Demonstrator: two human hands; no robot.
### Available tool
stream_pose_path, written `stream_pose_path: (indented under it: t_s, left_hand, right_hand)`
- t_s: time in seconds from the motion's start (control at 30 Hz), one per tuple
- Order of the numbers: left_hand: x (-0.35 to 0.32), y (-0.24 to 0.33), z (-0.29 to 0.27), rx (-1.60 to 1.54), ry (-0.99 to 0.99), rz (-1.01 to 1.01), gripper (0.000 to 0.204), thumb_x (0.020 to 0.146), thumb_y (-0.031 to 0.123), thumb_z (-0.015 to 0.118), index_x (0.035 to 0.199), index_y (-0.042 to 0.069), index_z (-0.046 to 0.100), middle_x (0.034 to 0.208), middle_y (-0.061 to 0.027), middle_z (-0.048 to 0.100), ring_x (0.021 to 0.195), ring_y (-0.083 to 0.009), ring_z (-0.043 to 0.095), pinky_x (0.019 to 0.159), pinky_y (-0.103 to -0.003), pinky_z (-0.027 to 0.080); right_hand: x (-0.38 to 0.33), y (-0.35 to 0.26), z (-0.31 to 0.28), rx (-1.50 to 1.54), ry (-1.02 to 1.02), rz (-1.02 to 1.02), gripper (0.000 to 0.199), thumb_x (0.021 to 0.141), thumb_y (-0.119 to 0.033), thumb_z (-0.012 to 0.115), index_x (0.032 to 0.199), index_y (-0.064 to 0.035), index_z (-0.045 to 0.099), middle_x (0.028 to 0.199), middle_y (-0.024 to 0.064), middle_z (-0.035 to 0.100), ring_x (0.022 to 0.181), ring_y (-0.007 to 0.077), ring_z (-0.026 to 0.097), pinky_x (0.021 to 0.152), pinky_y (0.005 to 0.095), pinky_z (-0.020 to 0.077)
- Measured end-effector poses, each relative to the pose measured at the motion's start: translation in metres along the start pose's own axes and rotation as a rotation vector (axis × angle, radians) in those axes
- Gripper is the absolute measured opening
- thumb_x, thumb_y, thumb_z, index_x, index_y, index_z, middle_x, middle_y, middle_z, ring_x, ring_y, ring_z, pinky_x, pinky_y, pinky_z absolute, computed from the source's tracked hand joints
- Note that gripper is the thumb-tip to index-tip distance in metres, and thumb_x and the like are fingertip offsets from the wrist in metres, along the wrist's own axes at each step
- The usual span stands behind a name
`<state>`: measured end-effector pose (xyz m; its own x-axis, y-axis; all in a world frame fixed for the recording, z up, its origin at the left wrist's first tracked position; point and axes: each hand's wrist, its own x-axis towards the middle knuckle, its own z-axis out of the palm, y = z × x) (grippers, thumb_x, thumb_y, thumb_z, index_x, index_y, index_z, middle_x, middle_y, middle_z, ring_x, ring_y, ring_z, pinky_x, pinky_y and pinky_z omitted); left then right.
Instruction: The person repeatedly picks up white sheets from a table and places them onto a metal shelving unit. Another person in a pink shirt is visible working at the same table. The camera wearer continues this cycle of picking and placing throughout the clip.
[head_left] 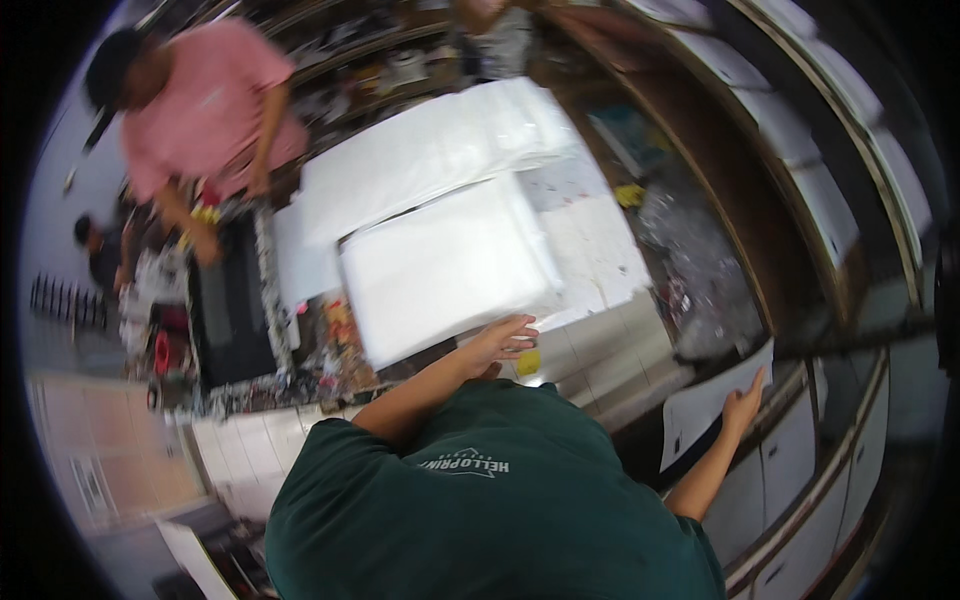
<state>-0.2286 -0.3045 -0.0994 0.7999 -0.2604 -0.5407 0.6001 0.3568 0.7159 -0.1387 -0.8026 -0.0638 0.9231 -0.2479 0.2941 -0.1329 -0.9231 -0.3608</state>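
Note:
My right hand (742, 402) is out to the right, gripping the edge of a white sheet (695, 418) with a few small dark marks along one side. The sheet lies over a dark rack opening; the fingers behind it are partly hidden. In front of my body, my left hand (498, 343) has its fingers apart and holds nothing. It is close to the near edge of a stack of white, plastic-looking sheets (450, 265) on the table. I cannot tell whether it touches the table edge.
A longer white plastic-covered stack (430, 150) lies farther back on the white table (590, 240). A person in a pink shirt (210, 110) works over a black screen frame (235, 295) at left. Racks with white sheets (825, 205) line the right; clear plastic (690, 240) is heaped beside the table.

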Motion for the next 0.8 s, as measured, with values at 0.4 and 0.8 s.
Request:
stream_pose_path:
  t_s: [0.4, 0.8]
  left_hand:
    - [-0.027, -0.041, -0.059, -0.444, 0.464, 0.314, 0.054, 0.089, 0.048, 0.045, 0.129, 0.011, 0.040, 0.125, -0.0105, 0.047, 0.111, -0.0234, 0.045, 0.092, -0.037, 0.037]
    - [-0.016, -0.021, -0.122, -0.816, 0.753, 0.608, 0.065, 0.085, 0.053, 0.051, 0.131, 0.010, 0.033, 0.130, -0.0131, 0.039, 0.115, -0.0255, 0.042, 0.096, -0.039, 0.036]
  right_hand:
    - [0.026, -0.056, 0.067, 0.002, -0.127, -0.144, 0.081, 0.065, 0.008, 0.044, 0.141, -0.0110, 0.023, 0.134, 0.0227, 0.039, 0.118, 0.0395, 0.041, 0.098, 0.0426, 0.0342]
    - [0.030, -0.077, 0.064, 0.038, -0.040, -0.224, 0.081, 0.065, 0.009, 0.045, 0.141, -0.0082, 0.022, 0.136, 0.0226, 0.036, 0.120, 0.0392, 0.039, 0.099, 0.0418, 0.0336]
